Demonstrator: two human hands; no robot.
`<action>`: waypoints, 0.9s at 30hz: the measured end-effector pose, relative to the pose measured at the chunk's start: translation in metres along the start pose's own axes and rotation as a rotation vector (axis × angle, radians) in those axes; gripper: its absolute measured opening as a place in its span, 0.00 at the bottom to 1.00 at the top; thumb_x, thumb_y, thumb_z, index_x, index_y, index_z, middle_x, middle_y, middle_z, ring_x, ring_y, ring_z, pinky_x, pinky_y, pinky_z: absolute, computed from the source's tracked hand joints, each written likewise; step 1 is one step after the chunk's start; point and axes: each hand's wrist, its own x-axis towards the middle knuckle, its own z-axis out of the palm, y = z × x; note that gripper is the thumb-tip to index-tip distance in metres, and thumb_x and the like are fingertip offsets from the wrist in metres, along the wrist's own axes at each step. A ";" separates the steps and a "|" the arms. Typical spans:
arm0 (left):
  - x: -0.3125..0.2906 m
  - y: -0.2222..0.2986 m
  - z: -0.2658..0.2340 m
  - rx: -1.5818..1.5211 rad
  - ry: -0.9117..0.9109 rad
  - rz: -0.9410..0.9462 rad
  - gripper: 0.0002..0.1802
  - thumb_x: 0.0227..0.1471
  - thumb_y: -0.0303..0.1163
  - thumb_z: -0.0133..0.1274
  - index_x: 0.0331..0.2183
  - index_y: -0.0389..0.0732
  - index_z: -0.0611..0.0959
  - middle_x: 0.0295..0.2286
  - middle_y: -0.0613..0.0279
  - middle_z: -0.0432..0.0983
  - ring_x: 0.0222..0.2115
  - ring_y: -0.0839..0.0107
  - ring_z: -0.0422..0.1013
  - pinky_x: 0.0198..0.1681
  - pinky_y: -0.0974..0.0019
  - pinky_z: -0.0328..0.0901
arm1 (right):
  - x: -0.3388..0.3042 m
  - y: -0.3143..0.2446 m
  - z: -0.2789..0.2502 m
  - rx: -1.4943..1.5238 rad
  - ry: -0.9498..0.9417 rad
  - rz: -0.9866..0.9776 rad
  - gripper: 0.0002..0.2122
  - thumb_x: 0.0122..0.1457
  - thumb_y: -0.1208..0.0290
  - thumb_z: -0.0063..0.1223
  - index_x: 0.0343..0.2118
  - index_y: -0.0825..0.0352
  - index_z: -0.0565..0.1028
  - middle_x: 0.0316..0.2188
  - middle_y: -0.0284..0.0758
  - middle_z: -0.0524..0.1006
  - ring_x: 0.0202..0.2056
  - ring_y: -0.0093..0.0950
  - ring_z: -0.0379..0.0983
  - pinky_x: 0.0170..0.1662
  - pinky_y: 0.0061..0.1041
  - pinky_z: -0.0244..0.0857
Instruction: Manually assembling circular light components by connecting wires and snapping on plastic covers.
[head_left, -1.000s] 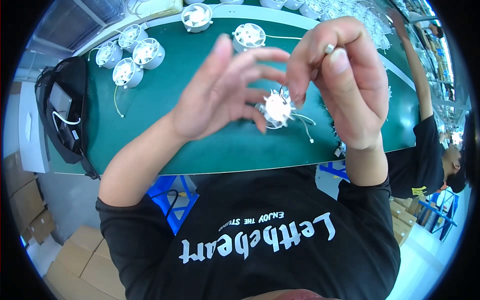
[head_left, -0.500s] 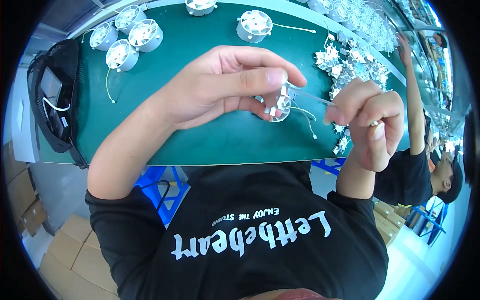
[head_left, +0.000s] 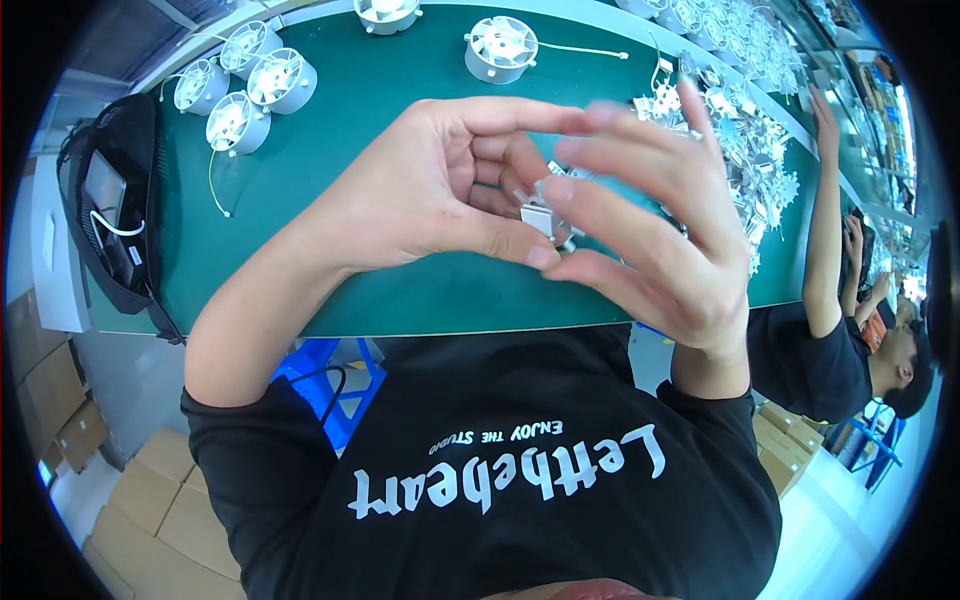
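Observation:
Above the front of the green table, my left hand (head_left: 435, 195) curls round a small white and silver fan part (head_left: 540, 215), its thumb along the near side. My right hand (head_left: 670, 220) meets it from the other side. The right thumb and a forward finger reach the part's edges, while the upper fingers are raised and smeared by motion. Much of the part is hidden behind the fingers of both hands. A round white fan (head_left: 500, 48) with a pale wire stands beyond the hands.
A heap of loose white and silver fan parts (head_left: 755, 170) lies at right. More round white fans (head_left: 282, 80) stand at the far left, near a black bag (head_left: 120, 215). Rows of white fans (head_left: 710, 30) line the far right. A co-worker's arm (head_left: 825, 220) reaches in there.
My right hand has moved left, from pulling a thin strand taut to closing round the fan part. My left hand has turned, and the dangling wires no longer show.

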 end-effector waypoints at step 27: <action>0.008 -0.041 0.005 1.160 0.198 0.478 0.44 0.41 0.32 0.77 0.61 0.44 0.78 0.45 0.59 0.85 0.46 0.56 0.82 0.54 0.55 0.73 | -0.052 -0.009 0.050 0.293 0.174 0.460 0.17 0.49 0.80 0.78 0.43 0.71 0.85 0.50 0.47 0.85 0.40 0.27 0.83 0.31 0.17 0.70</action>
